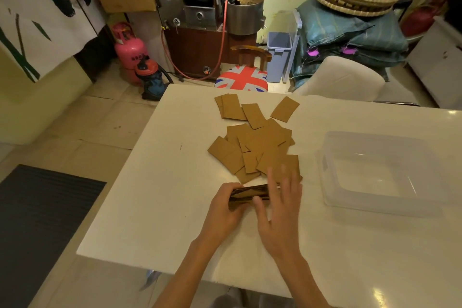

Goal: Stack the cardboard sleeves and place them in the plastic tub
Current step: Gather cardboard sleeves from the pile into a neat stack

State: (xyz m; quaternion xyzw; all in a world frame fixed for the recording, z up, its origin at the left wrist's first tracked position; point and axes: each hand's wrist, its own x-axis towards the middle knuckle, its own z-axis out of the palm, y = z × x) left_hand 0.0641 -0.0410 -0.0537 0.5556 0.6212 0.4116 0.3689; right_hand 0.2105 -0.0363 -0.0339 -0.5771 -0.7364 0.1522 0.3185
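Many flat brown cardboard sleeves (260, 142) lie loose and overlapping on the white table (150, 195), at twelve o'clock from the hands, with a few more scattered toward the far edge. The clear rectangular plastic tub (332, 197) stands at two o'clock from the hands, well apart from the pile, and nothing shows inside it.

The step in hand looks like building the bundle. The left hand (225, 210) grips a gathered stack (250, 194) of sleeves on edge, fingers curled round its left end. To do this well, each new sleeve should be laid flush on the same face. The edges should then be tapped square against the table before more are added, since a ragged bundle will likely splay once it is lowered into the tub.

The right hand (282, 215) is spread wide, its fingers (271, 176) straight and fanned out over the near edge of the loose pile. Its thumb rests against the near side of the stack. The fingertips are blurred, so I cannot tell whether they touch a sleeve or hover just above one.
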